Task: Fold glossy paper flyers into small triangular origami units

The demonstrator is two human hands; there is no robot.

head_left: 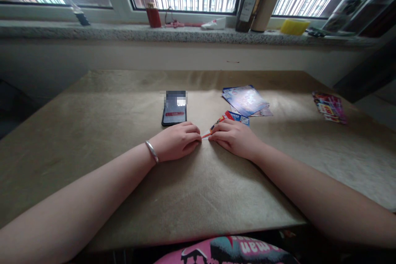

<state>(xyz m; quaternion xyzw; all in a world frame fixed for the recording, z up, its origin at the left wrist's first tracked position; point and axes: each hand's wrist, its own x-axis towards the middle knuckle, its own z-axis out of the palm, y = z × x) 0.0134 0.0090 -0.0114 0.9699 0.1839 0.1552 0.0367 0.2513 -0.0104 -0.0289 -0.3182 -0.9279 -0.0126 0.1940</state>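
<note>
A colourful printed paper sheet (227, 115), partly folded, lies on the table between my hands, showing red, blue and a white narrow tip. My left hand (181, 140), with a silver bracelet at the wrist, has its fingers pressed together at the sheet's pointed left end. Over the sheet's near edge, my right hand (236, 137) pinches the paper with bent fingers. Its thumb and fingertips press the paper near the tabletop. Both palms hide part of what the fingers touch. A blue part with a square code shows behind my right hand.
A phone (175, 109) lies behind my left hand. Beyond my right hand is a pile of printed sheets (247, 100); more colourful papers (330, 107) lie at the table's right (185, 198). Jars, a yellow block (295, 27) and small items line the windowsill (117, 33).
</note>
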